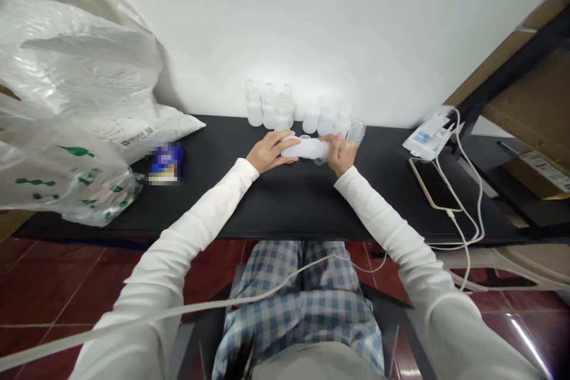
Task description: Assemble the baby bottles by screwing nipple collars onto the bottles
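My left hand [268, 151] and my right hand [341, 153] both grip a small white plastic bottle [306, 148] that lies sideways between them, just above the black table [285, 202]. The left hand wraps its base end, the right hand closes on its neck end. Behind the hands, several more white bottles [269, 107] stand in a row against the white wall, with shorter ones [327, 120] to the right. A clear cap or small clear cup [357, 131] sits beside my right hand.
Large plastic bags [66, 107] fill the table's left end, next to a small blue packet [165, 162]. A phone [434, 184] on a white cable and a white box [426, 136] lie at the right. A wooden shelf frame [521, 89] stands at the far right.
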`<state>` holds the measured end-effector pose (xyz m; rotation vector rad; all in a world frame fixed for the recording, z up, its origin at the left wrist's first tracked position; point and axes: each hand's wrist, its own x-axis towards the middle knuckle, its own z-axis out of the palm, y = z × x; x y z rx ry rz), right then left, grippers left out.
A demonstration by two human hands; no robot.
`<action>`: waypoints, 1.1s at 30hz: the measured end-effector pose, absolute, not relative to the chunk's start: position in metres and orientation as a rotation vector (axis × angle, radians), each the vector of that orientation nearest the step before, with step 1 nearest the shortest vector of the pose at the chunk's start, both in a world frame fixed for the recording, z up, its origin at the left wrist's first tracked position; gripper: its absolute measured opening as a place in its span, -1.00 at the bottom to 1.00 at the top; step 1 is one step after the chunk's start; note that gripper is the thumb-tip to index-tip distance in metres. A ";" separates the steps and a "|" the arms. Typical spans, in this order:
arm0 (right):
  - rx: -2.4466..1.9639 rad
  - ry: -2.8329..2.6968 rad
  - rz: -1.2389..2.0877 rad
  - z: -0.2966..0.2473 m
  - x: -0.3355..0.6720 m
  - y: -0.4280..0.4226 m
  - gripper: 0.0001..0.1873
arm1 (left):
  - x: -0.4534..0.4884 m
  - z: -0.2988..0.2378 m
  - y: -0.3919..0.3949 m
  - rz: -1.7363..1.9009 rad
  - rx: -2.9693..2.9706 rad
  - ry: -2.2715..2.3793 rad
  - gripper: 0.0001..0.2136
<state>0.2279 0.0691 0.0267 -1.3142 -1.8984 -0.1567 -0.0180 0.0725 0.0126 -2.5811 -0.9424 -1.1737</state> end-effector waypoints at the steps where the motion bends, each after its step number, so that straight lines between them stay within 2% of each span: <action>1: -1.265 -1.900 -0.213 0.024 0.230 0.071 -0.07 | -0.018 0.011 0.073 -1.186 -2.579 -0.921 -0.50; 8: -0.872 -2.053 -0.550 0.017 0.241 0.083 -0.16 | -0.017 0.005 0.069 -1.402 -2.690 -1.042 -0.40; 12: -0.748 -2.157 -0.516 0.022 0.239 0.090 -0.29 | -0.018 0.006 0.066 -1.645 -2.571 -1.298 -0.33; 16: -0.724 -2.244 -0.476 0.019 0.232 0.092 -0.42 | -0.020 0.006 0.069 -1.952 -2.360 -1.434 -0.35; 20: -0.700 -2.275 -0.514 0.012 0.228 0.091 -0.61 | -0.021 0.005 0.073 -2.117 -2.226 -1.564 -0.31; 22: -0.724 -2.289 -0.497 0.011 0.228 0.090 -0.59 | -0.021 0.005 0.074 -2.132 -2.207 -1.604 -0.30; 26: -0.875 -2.298 -0.437 0.018 0.231 0.086 -0.24 | -0.023 0.005 0.070 -2.007 -2.262 -1.531 -0.31; 27: -0.923 -2.289 -0.437 0.021 0.231 0.085 -0.22 | -0.023 0.005 0.068 -1.945 -2.285 -1.499 -0.30; 30: -1.017 -2.278 -0.454 0.029 0.232 0.081 -0.34 | -0.024 0.005 0.064 -1.830 -2.301 -1.399 -0.26; 33: -0.992 -2.295 -0.464 0.031 0.231 0.081 -0.46 | -0.024 0.005 0.064 -1.864 -2.267 -1.340 -0.30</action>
